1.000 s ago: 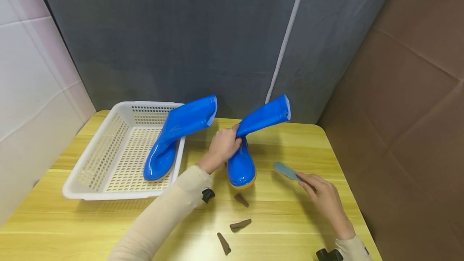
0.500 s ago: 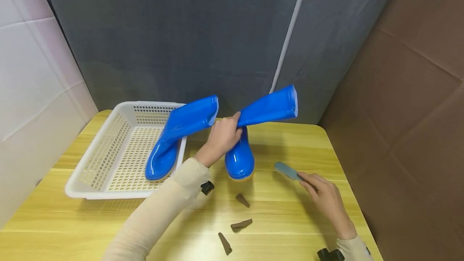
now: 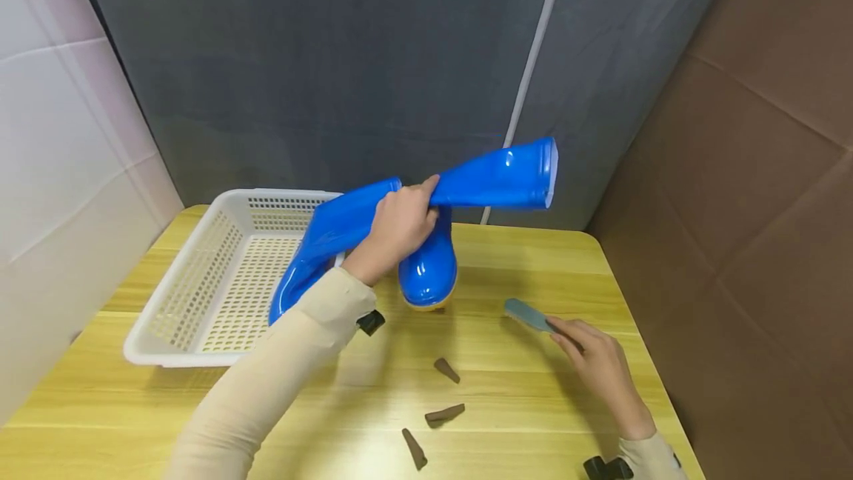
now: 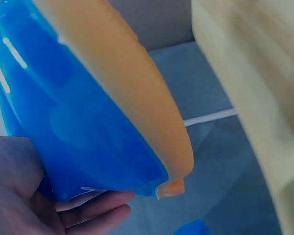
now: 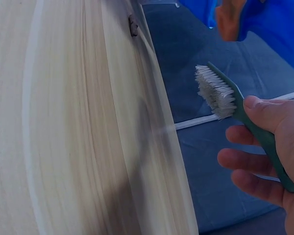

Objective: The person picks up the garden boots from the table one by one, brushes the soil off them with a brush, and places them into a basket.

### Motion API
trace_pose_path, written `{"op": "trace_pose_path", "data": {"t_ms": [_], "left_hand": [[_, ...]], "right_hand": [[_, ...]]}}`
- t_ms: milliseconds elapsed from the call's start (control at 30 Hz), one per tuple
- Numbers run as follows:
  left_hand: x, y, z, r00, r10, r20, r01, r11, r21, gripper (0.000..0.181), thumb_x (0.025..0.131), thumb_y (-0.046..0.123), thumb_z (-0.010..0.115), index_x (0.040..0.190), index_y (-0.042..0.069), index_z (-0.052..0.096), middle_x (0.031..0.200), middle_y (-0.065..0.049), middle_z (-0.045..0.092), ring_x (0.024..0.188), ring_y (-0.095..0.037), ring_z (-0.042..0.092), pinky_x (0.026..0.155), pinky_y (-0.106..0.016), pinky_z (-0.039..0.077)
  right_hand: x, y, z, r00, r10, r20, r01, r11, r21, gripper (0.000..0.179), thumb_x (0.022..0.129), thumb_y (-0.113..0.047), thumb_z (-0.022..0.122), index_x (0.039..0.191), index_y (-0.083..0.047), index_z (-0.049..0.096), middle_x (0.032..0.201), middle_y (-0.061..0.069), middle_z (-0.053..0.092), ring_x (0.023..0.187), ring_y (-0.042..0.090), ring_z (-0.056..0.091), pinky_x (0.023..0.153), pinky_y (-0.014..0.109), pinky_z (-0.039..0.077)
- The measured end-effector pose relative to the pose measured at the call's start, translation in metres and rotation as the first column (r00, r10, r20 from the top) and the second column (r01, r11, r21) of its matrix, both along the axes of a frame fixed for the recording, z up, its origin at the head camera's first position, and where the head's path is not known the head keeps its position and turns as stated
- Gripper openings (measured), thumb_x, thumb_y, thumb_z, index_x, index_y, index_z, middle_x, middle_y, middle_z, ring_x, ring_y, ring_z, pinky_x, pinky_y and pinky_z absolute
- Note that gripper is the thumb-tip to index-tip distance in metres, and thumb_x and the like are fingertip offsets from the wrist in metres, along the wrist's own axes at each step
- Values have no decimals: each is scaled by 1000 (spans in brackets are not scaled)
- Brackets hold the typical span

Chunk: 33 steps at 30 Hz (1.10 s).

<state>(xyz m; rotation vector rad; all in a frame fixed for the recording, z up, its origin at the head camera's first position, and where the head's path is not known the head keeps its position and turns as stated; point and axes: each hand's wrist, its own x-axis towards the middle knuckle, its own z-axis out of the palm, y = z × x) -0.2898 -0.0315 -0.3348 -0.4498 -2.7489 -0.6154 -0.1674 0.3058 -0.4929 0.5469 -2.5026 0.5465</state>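
Note:
My left hand (image 3: 400,224) grips a glossy blue rain boot (image 3: 496,175) around its ankle, and its shaft tilts up to the right. The boot's toe hangs over the table, and its orange sole (image 4: 122,73) shows in the left wrist view. A second blue rain boot (image 3: 340,221) leans in the white basket, partly hidden behind my left hand and forearm. On the right, my right hand (image 3: 598,369) holds a scrub brush (image 3: 526,315) by its green handle. White bristles (image 5: 214,92) show on it in the right wrist view, facing away from the palm.
The white perforated basket (image 3: 156,310) stands on the left of the wooden table (image 3: 520,406). Several brown pieces, such as a flat curled piece (image 3: 444,415), lie in the middle. A grey cloth wall (image 3: 333,58) rises behind; a brown one (image 3: 753,206) stands right.
My left hand has lifted the boot and carried it leftward, so it overlaps the boot in the basket. A brown piece shows beneath its toe. The right hand and brush stay put.

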Motion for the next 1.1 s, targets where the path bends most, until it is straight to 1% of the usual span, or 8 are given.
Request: {"op": "trace_pose_path", "data": {"t_ms": [100,200,400,600,733,900,1000,1100], "left_hand": [[-1,-8,16,1000,11,-20,-11,1000,-1,51,99,20,53,149,12,45,127,-16,68,84,-31,71,77,-46,61],[-2,-17,27,999,23,-30,-23,1000,3,52,100,23,52,150,12,43,134,-15,65,95,-34,72,82,-49,60],[-3,-44,37,996,49,-76,-49,999,5,52,100,25,52,151,15,43,134,-17,64,94,-37,70,78,-53,58],[-1,-84,46,990,94,-107,-95,996,-4,52,101,25,49,152,18,41,134,-20,63,87,-40,68,75,-55,57],[3,-114,48,985,124,-119,-124,992,5,52,101,24,47,152,19,40,133,-22,63,86,-41,67,77,-57,56],[8,-149,46,977,171,-126,-170,985,25,52,102,23,43,153,22,38,126,-27,64,87,-46,64,80,-61,54],[9,-169,41,972,207,-113,-203,978,42,53,102,24,41,155,24,34,129,-29,62,91,-49,63,86,-65,52],[8,-185,32,967,237,-89,-233,971,58,54,103,24,40,156,24,31,134,-30,57,96,-52,62,89,-69,49]], "right_hand": [[-1,0,1,1000,-3,-3,3,1000,2,37,82,-8,77,118,-14,73,95,1,77,61,-1,57,49,15,41],[-2,-1,1,1000,-8,-5,8,1000,2,37,82,-8,78,118,-15,73,94,1,77,60,-3,55,48,14,39],[-5,-3,0,1000,-3,-8,3,1000,2,37,82,-9,78,118,-15,73,93,1,77,59,-5,51,48,15,38],[-6,-5,0,1000,-3,-8,3,1000,-5,38,81,-9,78,118,-15,73,96,2,77,60,-4,52,48,15,39],[-7,-7,0,1000,-2,-12,2,1000,-4,38,82,-8,78,118,-15,73,96,2,77,60,-2,54,48,15,40],[-9,-9,0,1000,-1,-14,1,1000,-2,38,82,-9,78,119,-16,73,98,3,77,64,6,65,51,17,46],[-8,-10,0,1000,-1,-10,1,1000,-5,38,82,-10,78,119,-16,73,98,3,77,67,9,68,53,18,48],[-7,-11,0,1000,-3,-8,3,1000,-9,38,82,-9,78,119,-16,73,98,3,77,67,10,68,53,18,48]]}}
